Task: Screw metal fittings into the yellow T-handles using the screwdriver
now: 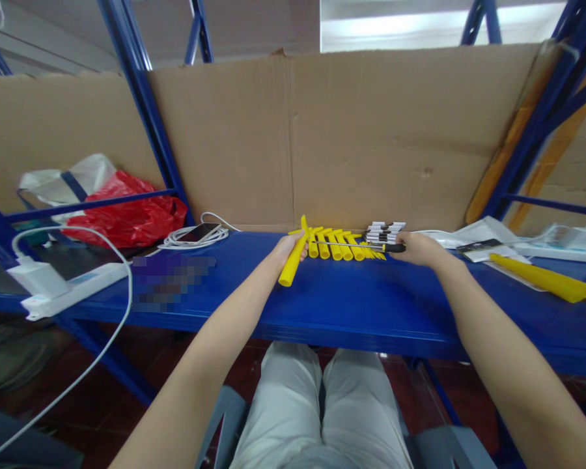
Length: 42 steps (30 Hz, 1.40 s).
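Observation:
My left hand (289, 247) is closed around a yellow plastic tube with a flared end (293, 262), tilted upright above the blue shelf top. In my right hand (416, 249) is a screwdriver (393, 248) with a black and yellow handle. Its thin shaft points left, and the tip reaches the upper part of the tube; whether it touches cannot be made out. Behind the shaft, several similar yellow tubes (336, 251) lie side by side in a row. White packets with black marks (383, 229) are stacked just beyond my right hand.
A larger yellow piece (547, 277) lies at the right beside packaging (488, 246). To the left are a phone (202, 232) with a coiled white cable, a power strip (90, 285) with its adapter, and a red plastic bag (131, 212). Cardboard (371, 137) walls the back.

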### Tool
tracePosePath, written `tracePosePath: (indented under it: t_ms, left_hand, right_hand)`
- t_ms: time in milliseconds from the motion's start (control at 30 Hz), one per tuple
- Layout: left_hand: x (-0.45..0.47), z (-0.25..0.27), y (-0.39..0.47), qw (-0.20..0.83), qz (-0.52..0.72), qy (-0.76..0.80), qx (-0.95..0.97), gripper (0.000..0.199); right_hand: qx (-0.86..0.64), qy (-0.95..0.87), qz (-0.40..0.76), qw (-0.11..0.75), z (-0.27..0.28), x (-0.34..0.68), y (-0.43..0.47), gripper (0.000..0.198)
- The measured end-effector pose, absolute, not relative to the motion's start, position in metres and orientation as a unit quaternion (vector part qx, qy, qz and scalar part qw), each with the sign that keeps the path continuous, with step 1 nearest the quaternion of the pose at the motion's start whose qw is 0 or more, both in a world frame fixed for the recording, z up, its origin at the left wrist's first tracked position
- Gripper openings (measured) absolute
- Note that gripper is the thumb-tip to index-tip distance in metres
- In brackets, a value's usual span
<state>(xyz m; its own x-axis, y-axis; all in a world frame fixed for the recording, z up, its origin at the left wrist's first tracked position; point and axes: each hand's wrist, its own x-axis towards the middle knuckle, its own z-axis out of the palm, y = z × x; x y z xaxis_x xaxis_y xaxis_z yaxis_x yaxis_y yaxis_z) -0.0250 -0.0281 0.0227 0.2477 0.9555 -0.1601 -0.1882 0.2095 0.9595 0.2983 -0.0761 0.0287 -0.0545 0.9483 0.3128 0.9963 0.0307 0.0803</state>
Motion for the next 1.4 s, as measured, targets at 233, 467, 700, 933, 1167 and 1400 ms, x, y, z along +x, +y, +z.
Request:
tracePosePath:
  t_ms: [233, 467, 700, 933, 1167, 1400]
  left_hand:
    - [-0.025, 0.026, -0.031, 0.638, 0.436, 0.435, 0.462, 0.037]
    - [-0.023, 0.026, -0.034, 0.643, 0.447, 0.425, 0.454, 0.033]
    - [-0.020, 0.024, -0.036, 0.635, 0.433, 0.435, 0.469, 0.035]
    - [-0.010, 0.021, -0.042, 0.630, 0.408, 0.427, 0.504, 0.035]
    - [0.005, 0.017, -0.056, 0.622, 0.366, 0.412, 0.556, 0.036]
    - [0.013, 0.011, -0.062, 0.619, 0.345, 0.391, 0.587, 0.039]
  right_hand:
    - [-0.674, -0.721, -0.130, 0.097, 0.028, 0.301, -0.075, 0.015]
    - [-0.627, -0.769, -0.049, 0.111, 0.028, 0.289, -0.078, 0.014]
    - [-0.579, -0.810, 0.023, 0.096, 0.016, 0.257, -0.077, 0.011]
    - [-0.504, -0.851, 0.065, 0.135, 0.002, 0.239, -0.071, 0.022]
    - [-0.486, -0.834, 0.014, 0.262, -0.011, 0.223, -0.063, 0.032]
    - [-0.481, -0.813, -0.057, 0.322, -0.010, 0.210, -0.062, 0.025]
